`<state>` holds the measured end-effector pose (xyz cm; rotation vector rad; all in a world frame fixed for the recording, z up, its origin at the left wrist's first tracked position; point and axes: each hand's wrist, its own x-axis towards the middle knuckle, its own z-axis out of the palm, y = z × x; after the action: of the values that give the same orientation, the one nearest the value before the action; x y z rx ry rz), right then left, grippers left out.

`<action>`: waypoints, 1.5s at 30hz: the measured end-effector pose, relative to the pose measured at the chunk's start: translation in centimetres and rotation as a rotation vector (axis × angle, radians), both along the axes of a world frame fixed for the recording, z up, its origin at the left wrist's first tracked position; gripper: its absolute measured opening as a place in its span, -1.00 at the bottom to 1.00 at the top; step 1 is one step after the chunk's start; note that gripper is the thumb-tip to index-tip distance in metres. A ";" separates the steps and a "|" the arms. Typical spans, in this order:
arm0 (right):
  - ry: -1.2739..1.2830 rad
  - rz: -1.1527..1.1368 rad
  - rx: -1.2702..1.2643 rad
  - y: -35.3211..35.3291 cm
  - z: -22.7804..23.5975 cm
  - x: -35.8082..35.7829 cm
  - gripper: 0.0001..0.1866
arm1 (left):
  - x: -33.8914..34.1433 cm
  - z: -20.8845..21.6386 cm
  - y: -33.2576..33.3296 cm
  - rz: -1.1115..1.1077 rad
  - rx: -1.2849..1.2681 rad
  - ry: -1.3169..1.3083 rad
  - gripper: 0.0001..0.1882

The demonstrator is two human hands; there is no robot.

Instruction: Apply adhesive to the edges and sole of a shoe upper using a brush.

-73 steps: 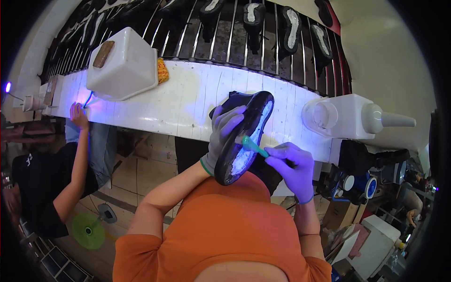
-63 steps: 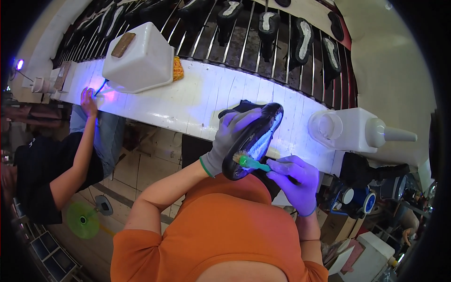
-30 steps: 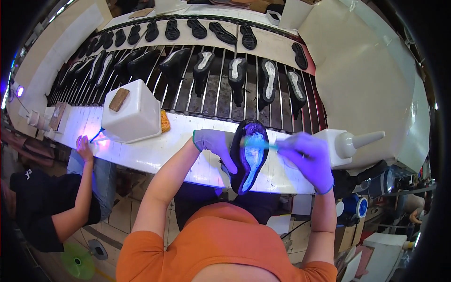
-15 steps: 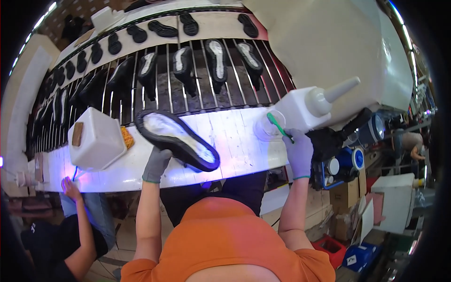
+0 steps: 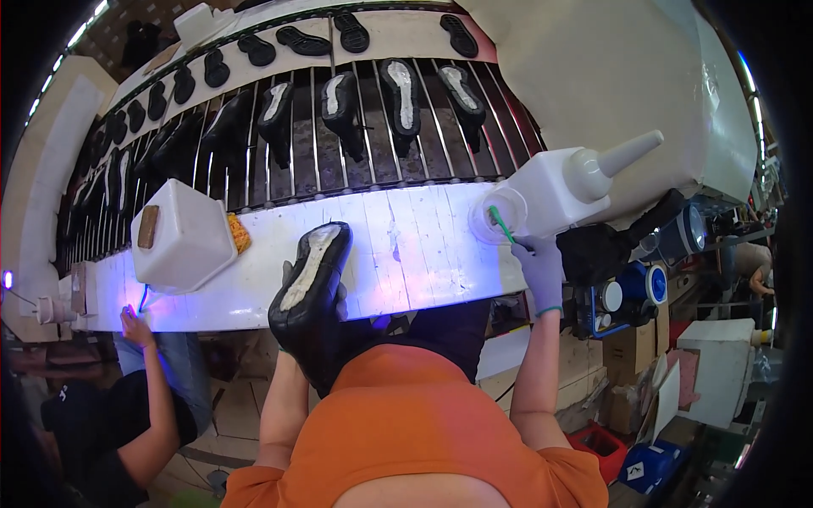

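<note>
A black shoe upper [image 5: 306, 288], its bottom coated white, is in my left hand [image 5: 341, 301], which wears a grey glove. The fingers are wrapped round its sides, mostly hidden behind it. It is tilted over the bench's near edge, the white bottom facing up. My right hand [image 5: 540, 264], also gloved, grips a green-handled brush [image 5: 501, 223]. The brush's head is inside a clear plastic cup [image 5: 522, 206] on the white bench [image 5: 423, 245]. Beside the cup lies a large white squeeze bottle [image 5: 550, 188] with a long nozzle.
Behind the bench a roller conveyor [image 5: 370, 161] carries several shoe uppers, with black soles [image 5: 351, 32] on a shelf beyond. A white container [image 5: 184, 241] stands left, near a co-worker's hand [image 5: 135, 326]. Blue-lidded jugs [image 5: 641, 284] are at right.
My left hand has brought the shoe upper closer to my body and turned it from slanting to nearly upright in view. The brush in my right hand remains in the cup, its handle at a slightly different angle.
</note>
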<state>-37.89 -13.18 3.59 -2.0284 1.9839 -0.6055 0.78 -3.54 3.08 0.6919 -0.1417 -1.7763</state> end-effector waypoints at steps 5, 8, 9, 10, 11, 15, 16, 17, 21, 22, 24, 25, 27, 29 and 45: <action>-1.057 -0.209 0.280 1.3 0.0 1.4 -0.70 | 1.3 -0.6 0.1 -0.021 -0.037 -0.041 -0.15; -1.339 -0.131 0.351 0.3 1.1 2.7 -0.67 | 0.5 0.2 -1.6 0.118 0.124 0.208 -0.23; -1.322 -0.077 0.337 -0.3 1.7 3.3 -0.67 | 0.4 0.2 -1.9 0.101 0.069 0.113 -0.26; -1.306 -0.019 0.328 -0.8 3.2 4.6 -0.67 | -0.1 0.4 -2.1 0.091 0.018 0.016 -0.28; -1.263 0.009 0.265 -1.2 4.9 6.4 -0.70 | -0.2 0.9 -2.0 0.064 -0.023 -0.110 -0.28; -0.953 0.353 0.345 -1.5 10.9 9.1 -0.79 | -1.1 4.4 -2.2 -0.046 -0.150 -0.310 -0.34; -0.957 0.359 0.348 -1.2 11.5 9.9 -0.79 | -1.3 5.4 -2.2 -0.054 -0.197 -0.378 -0.35; -0.908 0.559 0.264 -0.9 11.9 10.5 -0.77 | -1.5 6.0 -2.2 -0.027 -0.221 -0.446 -0.37; -0.774 0.837 0.271 0.4 14.1 11.1 -0.71 | -1.8 7.6 -2.5 0.028 -0.262 -0.548 -0.38; -0.772 0.875 0.290 0.8 14.3 11.1 -0.71 | -1.7 7.7 -2.6 0.028 -0.261 -0.547 -0.38; -0.724 0.850 0.312 1.2 14.7 11.4 -0.71 | -1.6 7.9 -2.6 0.020 -0.297 -0.587 -0.39; -0.693 0.831 0.294 1.2 14.7 11.6 -0.72 | -1.4 7.8 -2.7 0.020 -0.296 -0.587 -0.39; -0.663 0.809 0.277 1.2 14.6 11.9 -0.72 | -1.2 7.6 -2.8 0.004 -0.378 -0.703 -0.35; -0.659 0.704 0.238 0.9 14.6 12.2 -0.72 | -1.6 8.1 -2.7 0.012 -0.379 -0.724 -0.41; -0.700 0.655 0.052 -3.1 15.2 15.6 -0.74 | -2.6 8.9 -1.7 -0.058 -0.533 -0.985 -0.08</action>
<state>-22.32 -16.24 18.76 -1.8995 0.8742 -0.9102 -1.79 -5.20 11.99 1.0992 -1.2516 -1.2143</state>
